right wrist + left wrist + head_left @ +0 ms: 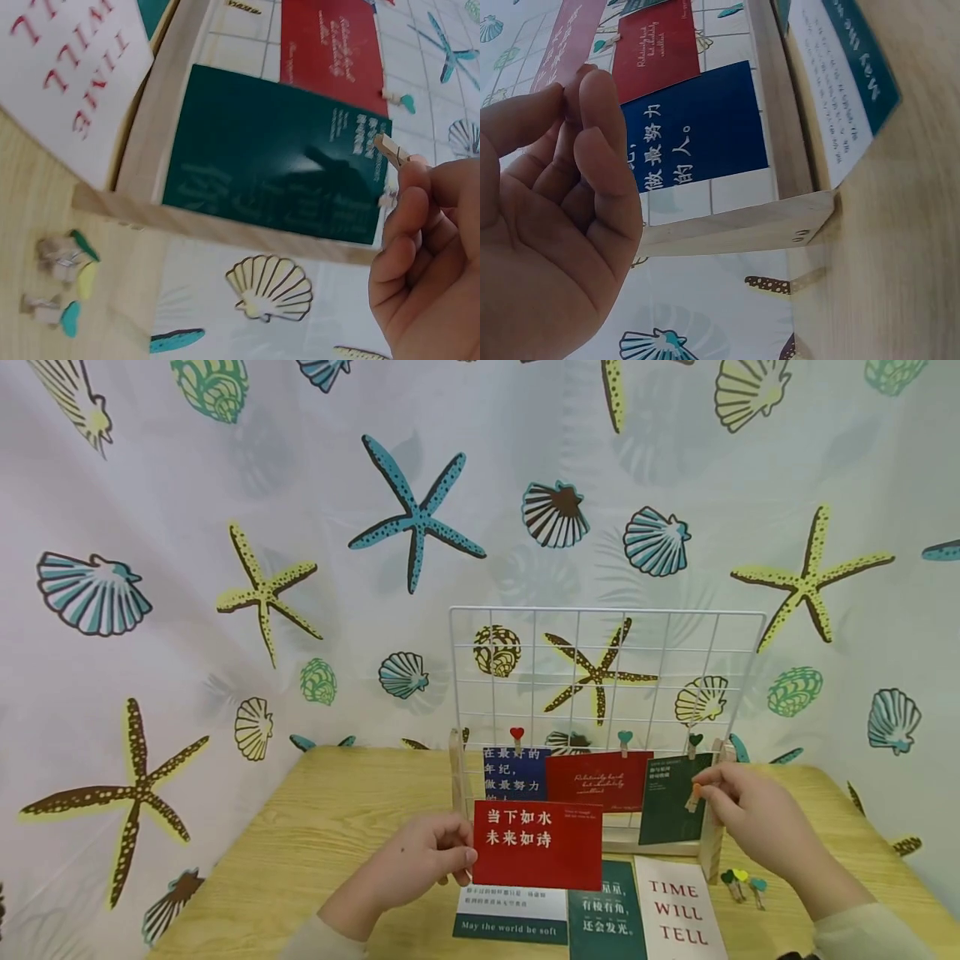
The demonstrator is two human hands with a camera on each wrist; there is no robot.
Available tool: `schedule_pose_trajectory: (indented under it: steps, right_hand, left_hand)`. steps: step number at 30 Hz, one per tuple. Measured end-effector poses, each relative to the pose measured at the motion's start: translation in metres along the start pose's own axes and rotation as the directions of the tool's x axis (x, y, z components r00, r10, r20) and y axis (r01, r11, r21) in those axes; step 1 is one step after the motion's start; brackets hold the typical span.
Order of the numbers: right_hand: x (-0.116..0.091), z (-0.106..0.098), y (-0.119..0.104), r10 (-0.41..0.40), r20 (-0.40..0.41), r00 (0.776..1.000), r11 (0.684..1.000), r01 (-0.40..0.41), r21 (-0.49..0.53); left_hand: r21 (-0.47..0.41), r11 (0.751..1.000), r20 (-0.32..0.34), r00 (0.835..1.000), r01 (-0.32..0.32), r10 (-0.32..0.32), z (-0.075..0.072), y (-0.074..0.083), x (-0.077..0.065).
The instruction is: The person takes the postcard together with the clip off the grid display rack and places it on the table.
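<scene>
A red postcard with white Chinese characters [537, 860] is pinched at its left edge by my left hand [420, 853], in front of the rack. Between thumb and finger, my right hand [765, 827] pinches a small wooden clothespin [391, 152] with an orange top, close to the dark green card [277, 150]. That card hangs at the right of the white wire grid [555, 702] from a peg with a dark green heart [696, 742]. A blue card [705, 127] and another red card [600, 781] hang further left, each under a heart peg.
A wooden base [735, 225] holds the grid upright on the wooden table [315, 810]. In front lie a white-and-green card [510, 914], a teal card [606, 910] and a white card with red lettering [678, 910]. Several loose heart pegs [742, 885] lie at right.
</scene>
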State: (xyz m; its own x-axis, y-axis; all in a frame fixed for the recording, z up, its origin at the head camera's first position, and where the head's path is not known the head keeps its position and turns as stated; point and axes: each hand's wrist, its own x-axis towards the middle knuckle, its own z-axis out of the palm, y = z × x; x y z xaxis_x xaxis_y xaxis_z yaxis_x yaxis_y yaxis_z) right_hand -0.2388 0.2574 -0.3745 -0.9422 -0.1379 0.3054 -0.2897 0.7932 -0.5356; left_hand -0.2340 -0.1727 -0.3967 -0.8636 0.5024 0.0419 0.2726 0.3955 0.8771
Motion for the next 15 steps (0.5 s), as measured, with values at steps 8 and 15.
schedule_pose_trajectory:
  steps: [8, 15]
  right_hand:
    - [-0.008, 0.002, 0.027, 0.060, 0.014, 0.998, 0.998, -0.060, -0.020]
    - [-0.015, 0.005, 0.042, 0.099, 0.026, 0.995, 0.995, -0.099, -0.019]
  left_hand:
    - [-0.056, 0.998, 0.081, 0.997, 0.025, -0.021, 0.004, -0.007, -0.001]
    - [-0.066, 0.997, 0.113, 0.993, 0.033, -0.026, 0.006, -0.012, -0.003]
